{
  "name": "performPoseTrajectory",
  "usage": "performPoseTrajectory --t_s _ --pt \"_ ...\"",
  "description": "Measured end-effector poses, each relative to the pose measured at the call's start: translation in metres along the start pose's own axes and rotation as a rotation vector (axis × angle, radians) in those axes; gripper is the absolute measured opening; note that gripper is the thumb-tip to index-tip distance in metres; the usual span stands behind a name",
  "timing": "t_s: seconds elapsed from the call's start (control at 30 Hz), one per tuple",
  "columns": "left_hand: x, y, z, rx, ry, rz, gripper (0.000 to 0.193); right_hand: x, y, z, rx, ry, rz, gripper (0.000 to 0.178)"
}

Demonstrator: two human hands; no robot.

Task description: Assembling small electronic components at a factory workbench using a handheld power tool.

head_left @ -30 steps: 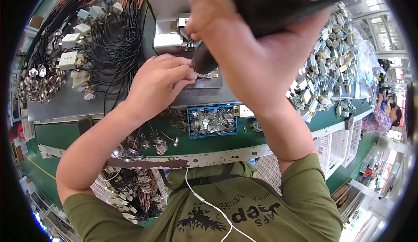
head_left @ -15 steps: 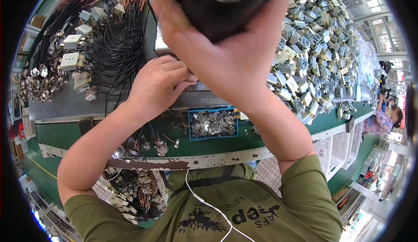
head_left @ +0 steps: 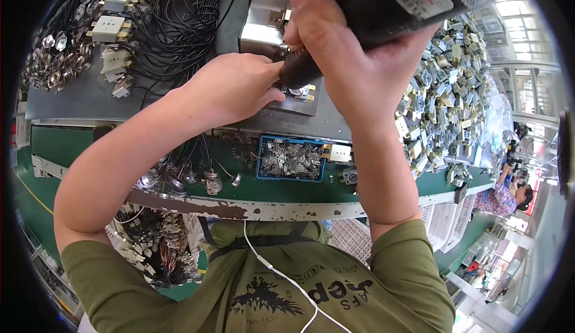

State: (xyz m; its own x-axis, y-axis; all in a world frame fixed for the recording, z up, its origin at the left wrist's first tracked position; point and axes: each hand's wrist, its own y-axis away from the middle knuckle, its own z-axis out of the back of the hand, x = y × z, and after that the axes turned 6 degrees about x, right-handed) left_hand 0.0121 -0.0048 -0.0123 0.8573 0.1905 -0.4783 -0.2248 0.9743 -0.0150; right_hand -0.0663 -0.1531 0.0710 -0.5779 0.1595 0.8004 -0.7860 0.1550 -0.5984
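Green worktop (head_left: 341, 195). Right hand (head_left: 365, 75), clenched round black tool (head_left: 353, 15), swung right, baring brass-tabbed workpiece (head_left: 308, 93). Left hand (head_left: 239, 81) half-curled, contents hidden.

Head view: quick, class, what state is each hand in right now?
Right hand: closed, holding a black power tool.
Left hand: at the tool's tapered nose; whether it holds anything cannot be told.

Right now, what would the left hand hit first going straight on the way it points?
Probably the black tool's dark nose: the left hand looks close to it, contact unclear from this angle.
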Motion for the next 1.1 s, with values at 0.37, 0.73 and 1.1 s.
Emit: performPoseTrajectory --t_s 0.37,0.73,1.1 --pt "0.009 -0.007 -0.011 -0.044 0.106 -0.009 0.030 -0.006 -0.005 0.000 0.087 0.191 0.151 0.022" --pt "-0.020 0.000 0.008 -0.111 -0.125 -0.156 0.029 0.049 -0.002 0.048 -0.402 0.375 -0.147 0.026" --pt "-0.027 0.014 0.031 -0.086 -0.136 -0.257 0.039 0.000 0.008 0.108 -0.465 0.884 0.448 0.096"
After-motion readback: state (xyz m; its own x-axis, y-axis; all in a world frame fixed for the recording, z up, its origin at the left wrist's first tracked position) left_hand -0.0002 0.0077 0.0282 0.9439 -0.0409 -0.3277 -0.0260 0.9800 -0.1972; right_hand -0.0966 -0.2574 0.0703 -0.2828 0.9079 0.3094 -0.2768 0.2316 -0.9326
